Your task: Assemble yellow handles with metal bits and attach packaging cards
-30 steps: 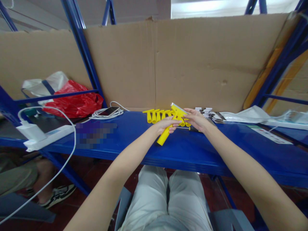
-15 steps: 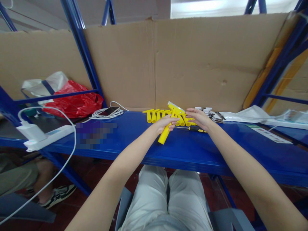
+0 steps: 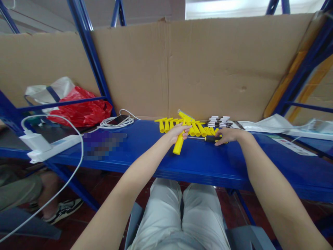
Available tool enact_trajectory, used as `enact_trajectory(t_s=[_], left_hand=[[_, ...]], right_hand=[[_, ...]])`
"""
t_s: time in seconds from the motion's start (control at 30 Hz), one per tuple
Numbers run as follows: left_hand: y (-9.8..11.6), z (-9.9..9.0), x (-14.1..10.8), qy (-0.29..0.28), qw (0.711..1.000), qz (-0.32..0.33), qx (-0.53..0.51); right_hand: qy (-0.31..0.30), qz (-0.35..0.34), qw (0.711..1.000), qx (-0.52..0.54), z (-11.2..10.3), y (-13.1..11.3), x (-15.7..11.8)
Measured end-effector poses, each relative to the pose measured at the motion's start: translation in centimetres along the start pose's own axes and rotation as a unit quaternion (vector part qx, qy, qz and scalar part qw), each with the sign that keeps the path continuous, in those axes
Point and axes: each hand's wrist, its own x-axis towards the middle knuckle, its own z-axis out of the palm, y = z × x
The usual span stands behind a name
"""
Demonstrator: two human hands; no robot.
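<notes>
My left hand (image 3: 180,133) is closed around the handle of a yellow scraper (image 3: 177,147). Its wide head points away from me, with a pale strip along the far edge. On the right, my right hand (image 3: 226,135) has its fingers around the black and yellow handle of a screwdriver (image 3: 211,138), which lies on the blue table with its shaft pointing left. Behind both hands stretches a row of more yellow scrapers (image 3: 201,130), partly hidden by my left hand. Small yellow pieces (image 3: 209,131) lie at the row's right end.
Small white-and-dark packets (image 3: 218,121) are stacked at the back. A cardboard sheet (image 3: 208,69) closes off the rear of the blue table (image 3: 145,149). To the left are a coiled white cable (image 3: 114,123), a power strip (image 3: 54,147) and a red bag (image 3: 80,107). Another person's leg shows lower left.
My right hand has left the scraper's head and moved right and down onto the screwdriver handle. My left hand keeps the scraper in nearly the same spot, its head turned slightly.
</notes>
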Motion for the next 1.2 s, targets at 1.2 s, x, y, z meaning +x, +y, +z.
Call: enact_trajectory(t_s=[1.2], left_hand=[[-0.2, -0.3, 0.4, 0.059, 0.998, -0.028, 0.013]], right_hand=[[0.428, 0.083, 0.687, 0.582, -3.9, -3.0, -3.7]])
